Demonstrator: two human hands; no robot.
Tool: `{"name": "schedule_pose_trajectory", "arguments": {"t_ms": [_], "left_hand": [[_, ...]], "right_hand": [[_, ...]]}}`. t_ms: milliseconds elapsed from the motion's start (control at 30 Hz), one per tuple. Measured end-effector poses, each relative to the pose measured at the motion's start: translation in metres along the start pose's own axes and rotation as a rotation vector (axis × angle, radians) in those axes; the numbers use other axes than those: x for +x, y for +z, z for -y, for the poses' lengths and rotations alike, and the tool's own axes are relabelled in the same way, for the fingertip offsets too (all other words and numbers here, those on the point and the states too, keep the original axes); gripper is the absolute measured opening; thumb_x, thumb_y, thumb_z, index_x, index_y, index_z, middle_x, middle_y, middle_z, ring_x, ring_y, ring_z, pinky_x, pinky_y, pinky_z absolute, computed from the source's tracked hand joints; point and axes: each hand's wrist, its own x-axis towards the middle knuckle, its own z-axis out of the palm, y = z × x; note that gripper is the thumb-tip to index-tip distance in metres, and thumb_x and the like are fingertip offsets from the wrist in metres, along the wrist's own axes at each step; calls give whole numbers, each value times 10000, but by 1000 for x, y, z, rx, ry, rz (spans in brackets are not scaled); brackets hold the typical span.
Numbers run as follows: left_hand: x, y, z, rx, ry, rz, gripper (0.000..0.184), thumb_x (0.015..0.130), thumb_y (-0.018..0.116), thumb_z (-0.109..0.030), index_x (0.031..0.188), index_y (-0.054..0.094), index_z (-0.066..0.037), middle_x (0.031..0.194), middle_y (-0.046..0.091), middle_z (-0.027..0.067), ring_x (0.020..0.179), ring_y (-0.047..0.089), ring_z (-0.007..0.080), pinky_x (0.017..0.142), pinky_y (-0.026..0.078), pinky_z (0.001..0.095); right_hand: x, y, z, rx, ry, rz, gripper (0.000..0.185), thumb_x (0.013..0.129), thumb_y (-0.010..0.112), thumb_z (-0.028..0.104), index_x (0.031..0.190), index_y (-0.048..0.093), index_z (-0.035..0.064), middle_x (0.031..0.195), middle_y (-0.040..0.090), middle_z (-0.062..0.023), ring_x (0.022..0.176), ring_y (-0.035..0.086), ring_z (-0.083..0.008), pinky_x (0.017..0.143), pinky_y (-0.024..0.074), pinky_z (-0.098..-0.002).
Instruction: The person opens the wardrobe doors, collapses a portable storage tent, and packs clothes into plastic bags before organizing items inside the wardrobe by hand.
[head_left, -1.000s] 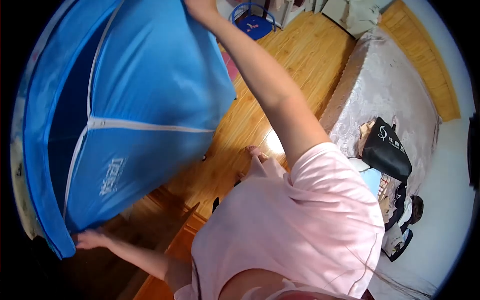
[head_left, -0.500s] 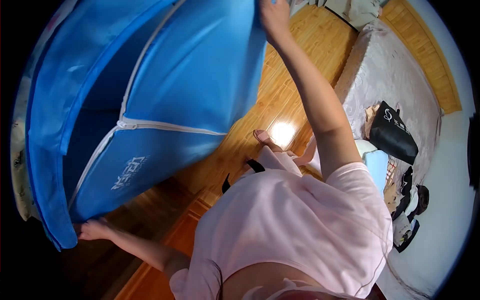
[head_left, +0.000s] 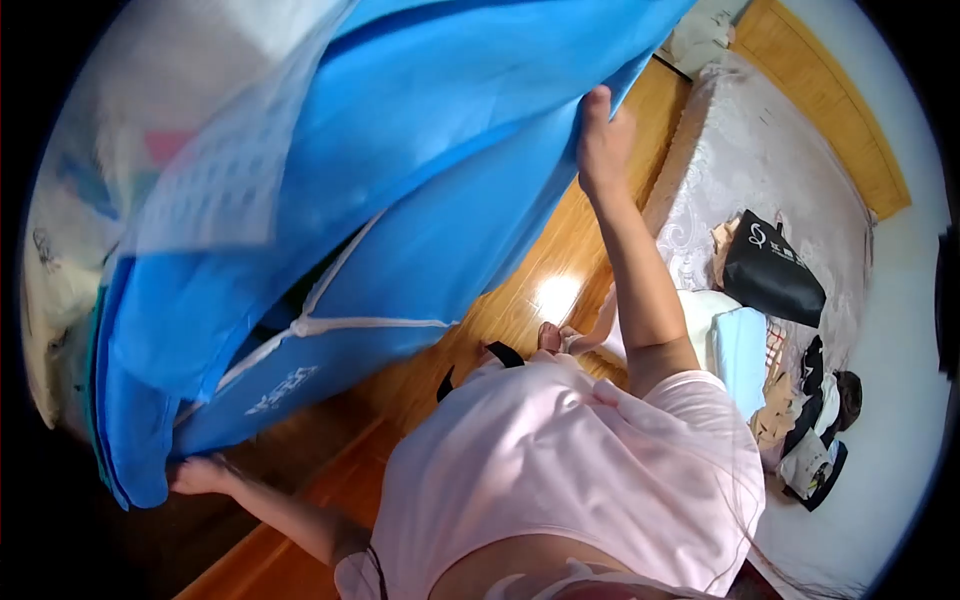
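A large blue fabric storage bag (head_left: 430,255) with white zippers and white lettering fills the upper left of the head view. Its wide upper flap (head_left: 420,100) hangs over much of the unzipped opening, leaving a narrow dark gap. My right hand (head_left: 605,150) is closed on the bag's far right edge, thumb pointing up. Low on the left, my left hand (head_left: 203,475) is closed at the bag's bottom corner, its fingertips partly hidden behind the fabric. A translucent sheet with a pale checked pattern (head_left: 225,190) lies across the flap's left part.
To the right stands a bed (head_left: 730,140) with a pale patterned cover. On it lie a black bag (head_left: 775,270), a light blue folded cloth (head_left: 740,355) and several garments. Wooden flooring (head_left: 530,270) runs between bed and storage bag. Reddish-brown wood (head_left: 300,525) borders the lower left.
My right hand has moved down and rightward with the bag's edge. The flap has swung over, narrowing the opening, and the translucent sheet has come into view. My left hand has shifted slightly right.
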Motion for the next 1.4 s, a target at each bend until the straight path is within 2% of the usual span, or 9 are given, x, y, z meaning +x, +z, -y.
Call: {"name": "schedule_pose_trajectory", "arguments": {"t_ms": [233,333,367,400,467,600,733,967,1400], "left_hand": [[4,8,-53,40,8,41,330,874,468,-181,1049,484,98,1084,531,196,889,527,285,813,452,384],[-7,10,-76,210,163,120,295,847,502,-144,1007,498,104,1065,541,196,865,536,282,798,454,383],[-11,10,-90,285,237,147,279,835,518,-127,987,504,106,1057,545,197,855,539,281,791,455,382],[-16,12,-101,186,174,123,274,825,530,-117,980,506,108,1050,548,198,852,542,279,784,457,379],[-25,22,-125,-12,49,78,265,807,555,-97,965,511,112,1035,554,200,846,546,275,769,462,371],[-29,20,-146,218,301,189,315,808,560,-99,1026,488,117,1067,536,191,874,538,259,751,476,347],[-44,19,-153,-99,42,191,296,830,532,-99,1037,482,106,1094,526,178,890,534,264,797,469,348],[-85,56,-178,-92,138,304,268,859,474,-75,1057,476,107,1096,533,177,928,525,260,883,412,337],[-198,105,-214,-493,-135,463,366,915,401,-136,1235,346,35,1233,411,160,1061,439,271,958,348,376]], "right_hand": [[28,-73,21,63,58,-65,577,828,489,561,792,547,-12,677,520,-22,656,457,-95,582,397,-261],[32,-106,27,-54,36,-54,327,877,499,251,925,539,-70,851,591,-84,766,529,-150,699,431,-267],[37,-110,16,1,-26,-121,619,832,466,571,878,565,-38,751,564,-48,701,487,-120,629,421,-280],[37,-121,26,52,-20,-122,262,847,522,177,949,521,-65,872,571,-101,771,532,-167,694,441,-284],[47,-142,21,-44,-37,-147,614,849,444,559,862,561,-44,745,560,-45,695,483,-117,624,418,-273],[57,-175,26,-72,-9,-214,637,859,413,564,855,548,-59,711,545,-38,676,467,-106,614,415,-273],[52,-203,42,-125,-93,-295,631,870,405,550,862,542,-65,703,543,-43,662,460,-109,602,405,-272],[84,-260,19,-148,-64,-334,649,869,398,562,841,550,-68,720,551,-63,693,472,-123,638,408,-282],[146,-322,-35,-373,-119,-467,715,858,345,610,818,586,-62,674,599,-105,654,547,-170,627,432,-323]]}}
